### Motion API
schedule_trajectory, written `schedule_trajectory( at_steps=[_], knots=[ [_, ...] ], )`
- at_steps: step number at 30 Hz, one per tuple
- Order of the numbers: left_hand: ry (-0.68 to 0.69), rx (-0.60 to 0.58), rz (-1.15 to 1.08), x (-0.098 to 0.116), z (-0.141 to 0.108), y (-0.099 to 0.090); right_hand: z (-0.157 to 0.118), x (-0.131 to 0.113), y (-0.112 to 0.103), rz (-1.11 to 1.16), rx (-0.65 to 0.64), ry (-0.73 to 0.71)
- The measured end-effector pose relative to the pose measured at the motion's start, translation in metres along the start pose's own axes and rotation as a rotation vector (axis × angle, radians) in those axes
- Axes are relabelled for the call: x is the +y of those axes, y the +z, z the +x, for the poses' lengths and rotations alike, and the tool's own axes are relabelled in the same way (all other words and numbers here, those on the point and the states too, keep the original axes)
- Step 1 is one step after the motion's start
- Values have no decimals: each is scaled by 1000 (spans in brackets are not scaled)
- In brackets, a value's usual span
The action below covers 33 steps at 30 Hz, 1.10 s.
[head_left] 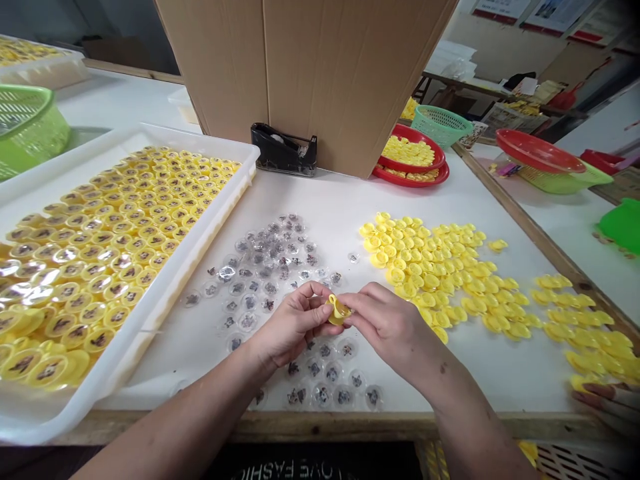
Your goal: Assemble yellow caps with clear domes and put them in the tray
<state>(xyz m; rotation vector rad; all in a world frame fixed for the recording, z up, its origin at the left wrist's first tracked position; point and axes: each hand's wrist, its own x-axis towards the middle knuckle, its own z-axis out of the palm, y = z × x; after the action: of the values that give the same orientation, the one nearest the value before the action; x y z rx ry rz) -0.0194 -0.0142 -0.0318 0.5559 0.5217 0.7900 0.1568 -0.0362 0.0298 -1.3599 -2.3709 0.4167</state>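
Note:
Over the table's near middle, my left hand [295, 319] and my right hand [383, 320] meet at one small round yellow plastic piece with a loop [338, 312]. Both hands pinch it between thumb and fingers, the left at its loop side, the right at its other edge. Beneath and beyond my hands lie many clear round discs with small printed pictures [250, 303]. To the right spreads a loose pile of similar yellow pieces [425, 257]. Whether a clear disc sits inside the held piece, I cannot make out.
A white tray [200, 250] of yellow pieces with pictures fills the left. Behind stand a black tape dispenser [284, 150] and a large cardboard box [310, 73]. Red plates [437, 175] and green baskets [443, 125] stand back right. Another person's hand [607, 400] is at the right edge.

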Motion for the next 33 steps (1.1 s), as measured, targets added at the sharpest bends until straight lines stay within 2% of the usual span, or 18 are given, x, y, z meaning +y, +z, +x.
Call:
schedule_trajectory(
  at_steps=[6, 10, 17, 24, 27, 33],
  knots=[
    [44, 18, -25, 1, 2, -2, 0, -9, 5, -76, 8, -11],
    [46, 35, -27, 1, 3, -3, -5, -8, 9, -124, -44, -17],
    [-14, -6, 15, 0, 1, -4, 1, -6, -6, -92, -93, -59],
    [20, -49, 14, 1, 0, -5, 8, -13, -14, 2, -167, -92],
    [21, -46, 9, 0, 1, -4, 7, -8, -11, 10, -108, -50],
    [55, -10, -15, 3, 1, -4, 7, 4, 6, 245, 145, 153]
  ],
)
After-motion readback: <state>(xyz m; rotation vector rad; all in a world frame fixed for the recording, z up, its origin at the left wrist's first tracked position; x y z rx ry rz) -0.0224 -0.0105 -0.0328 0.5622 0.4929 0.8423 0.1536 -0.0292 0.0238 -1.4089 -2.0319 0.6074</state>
